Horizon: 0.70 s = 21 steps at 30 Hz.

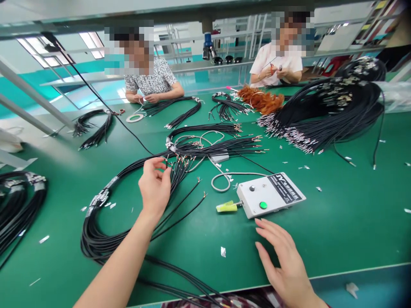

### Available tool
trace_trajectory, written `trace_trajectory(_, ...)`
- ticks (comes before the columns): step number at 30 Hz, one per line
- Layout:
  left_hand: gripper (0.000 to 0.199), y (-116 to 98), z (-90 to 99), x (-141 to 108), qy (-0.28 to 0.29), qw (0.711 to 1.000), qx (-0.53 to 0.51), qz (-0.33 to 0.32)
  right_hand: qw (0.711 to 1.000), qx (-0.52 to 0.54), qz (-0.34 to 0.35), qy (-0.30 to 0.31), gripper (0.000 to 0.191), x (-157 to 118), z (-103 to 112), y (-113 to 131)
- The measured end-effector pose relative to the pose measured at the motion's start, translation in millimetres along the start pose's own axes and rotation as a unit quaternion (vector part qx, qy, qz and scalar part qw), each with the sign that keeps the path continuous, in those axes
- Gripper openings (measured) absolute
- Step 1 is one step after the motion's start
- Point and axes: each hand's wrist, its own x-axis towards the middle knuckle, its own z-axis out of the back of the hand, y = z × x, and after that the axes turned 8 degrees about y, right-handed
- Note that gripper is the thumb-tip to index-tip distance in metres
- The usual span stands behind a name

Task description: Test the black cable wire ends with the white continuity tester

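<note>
One black cable (166, 163) pinched by fingers of left hand (154, 187), right hand (284, 256), fingers apart, near closed grey box (272, 193)

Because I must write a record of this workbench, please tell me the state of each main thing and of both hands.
Left hand: pinching a black cable
Right hand: open, empty
Near cable bundle: curved, wrapped, some ends bared
Grey box: lying flat, label up
Green button: whether lit, cannot tell
Yellow tip: projecting from the box
White ring: lying flat
Large cable heap: looped, piled
Orange strands: bunched up
Table: littered with scraps
</note>
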Motion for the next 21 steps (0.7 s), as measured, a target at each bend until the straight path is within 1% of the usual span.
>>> trace_trajectory(2,0.023,3.6,-6.4,8.4,0.036,0.999,0.026,0.000,1.000,0.011,-0.011,0.010,0.035,0.2,0.4,0.1)
trace_trajectory(3,0.022,2.1,-8.3,4.6,0.058,0.998,0.032,-0.005,1.000,0.017,-0.017,0.013,0.035,0.0,0.5,0.4)
trace_trajectory(4,0.021,-1.7,-8.8,-5.0,0.078,0.996,0.037,-0.013,0.999,0.022,-0.022,0.014,0.035,-0.3,0.7,0.7)
trace_trajectory(5,0.023,-7.6,-8.0,-20.3,0.104,0.993,0.040,-0.030,0.999,0.027,-0.027,0.013,0.034,-0.5,0.7,1.0)
trace_trajectory(6,0.023,-14.6,-6.0,-40.3,0.128,0.990,0.039,-0.051,0.999,0.031,-0.032,0.012,0.034,-0.7,0.7,1.2)
trace_trajectory(7,0.018,-22.0,-3.7,-63.8,0.173,0.980,0.033,-0.089,0.999,0.034,-0.035,0.013,0.033,-0.7,0.6,1.2)
trace_trajectory(8,0.015,-28.8,-1.5,-89.1,0.267,0.948,0.023,-0.170,0.998,0.036,-0.038,0.015,0.033,-0.6,0.6,1.0)
trace_trajectory(9,0.013,-34.2,0.0,-114.1,0.357,0.902,0.011,-0.243,0.998,0.039,-0.041,0.020,0.033,-0.5,0.6,0.7)
trace_trajectory(10,0.008,-38.0,0.6,-137.0,0.438,0.848,0.008,-0.298,0.998,0.042,-0.042,0.025,0.033,-0.5,0.8,0.4)
trace_trajectory(11,0.005,-40.3,0.4,-156.1,0.478,0.812,0.019,-0.335,0.998,0.046,-0.042,0.031,0.033,-0.5,1.3,0.3)
trace_trajectory(12,0.008,-41.3,-0.3,-170.0,0.496,0.798,0.042,-0.341,0.997,0.052,-0.042,0.034,0.034,-0.5,2.0,0.8)
trace_trajectory(13,0.011,-41.9,-0.9,-178.2,0.512,0.792,0.042,-0.330,0.997,0.060,-0.042,0.035,0.034,-0.4,3.0,2.2)
trace_trajectory(14,0.013,-42.6,-0.9,-180.8,0.523,0.795,0.023,-0.307,0.996,0.073,-0.046,0.034,0.034,0.0,4.2,4.6)
trace_trajectory(15,0.014,-44.0,-0.2,-178.5,0.531,0.805,-0.009,-0.264,0.993,0.095,-0.055,0.035,0.032,0.9,5.6,8.2)
trace_trajectory(17,0.013,-49.9,4.1,-164.5,0.530,0.829,-0.099,-0.147,0.978,0.175,-0.102,0.048,0.025,5.3,8.1,18.7)
trace_trajectory(18,0.012,-54.0,7.1,-155.7,0.519,0.839,-0.140,-0.084,0.960,0.234,-0.143,0.063,0.019,9.3,8.9,24.9)
trace_trajectory(19,0.012,-58.4,10.1,-147.6,0.505,0.845,-0.173,-0.031,0.930,0.303,-0.190,0.085,0.014,14.6,9.1,31.2)
trace_trajectory(20,0.013,-62.5,12.6,-141.0,0.489,0.850,-0.197,0.010,0.889,0.377,-0.237,0.109,0.012,21.0,8.7,37.2)
trace_trajectory(21,0.015,-65.9,14.4,-136.4,0.475,0.852,-0.216,0.037,0.838,0.452,-0.276,0.130,0.016,28.4,7.7,42.5)
